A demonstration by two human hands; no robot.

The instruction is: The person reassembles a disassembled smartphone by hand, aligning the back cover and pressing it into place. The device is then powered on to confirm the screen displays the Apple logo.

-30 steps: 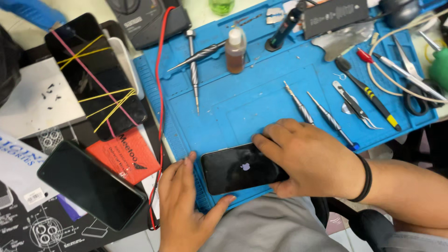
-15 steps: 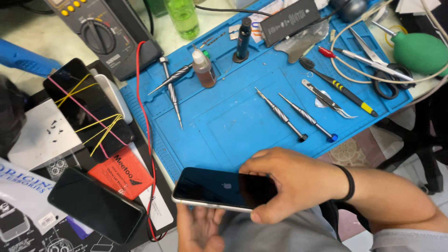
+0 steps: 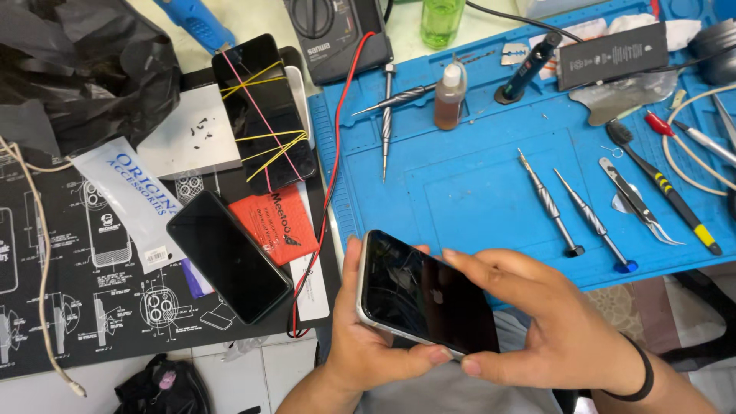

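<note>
A dark smartphone (image 3: 425,295) with a silver edge is held with its glossy black back up, just below the near edge of the blue work mat (image 3: 475,176). My left hand (image 3: 368,345) cradles it from underneath, the thumb lying along its lower edge. My right hand (image 3: 548,326) grips its right end, fingers over the back; a black band circles that wrist. Both hands hover over my lap in front of the bench.
On the mat lie several screwdrivers (image 3: 548,203), tweezers (image 3: 640,203), a small brown bottle (image 3: 450,96) and a black battery (image 3: 613,55). To the left lie a black phone (image 3: 228,257), a phone bound with rubber bands (image 3: 264,115), a red wire (image 3: 331,184), a multimeter (image 3: 337,34) and a black bag (image 3: 77,69).
Both hands lifted the phone off the mat's edge and brought it toward me, turning it diagonally. The left hand went underneath it. The camera view shifted right.
</note>
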